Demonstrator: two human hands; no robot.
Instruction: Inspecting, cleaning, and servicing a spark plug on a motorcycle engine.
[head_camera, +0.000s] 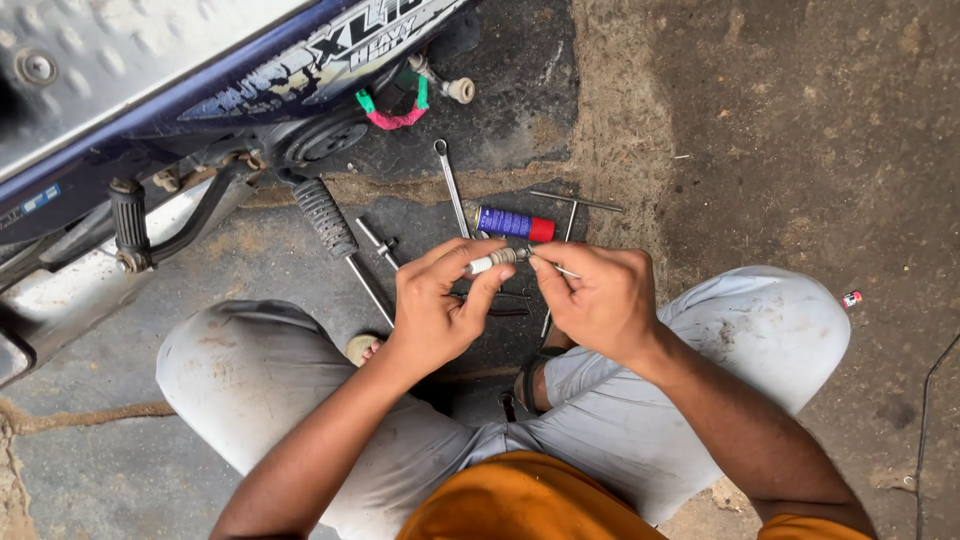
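Head view, looking down on a squatting person in grey trousers and an orange shirt, left to right. At far left, the blue body of a two-wheeler with a ribbed black footrest and a second ribbed peg just beside it. A metal rod tool lies on the dark concrete floor near the peg. The left hand has thumb and fingers closed on a spark plug, held level between the knees, above the floor. Beyond it lie a spanner and a small blue tube with a red cap. The right hand meets the plug's metal end, its fingertips pinched together on what appears to be a thin wire or pin; the detail is too small to confirm. At far right, a small red-and-white object rests on the floor, well apart from the hands.
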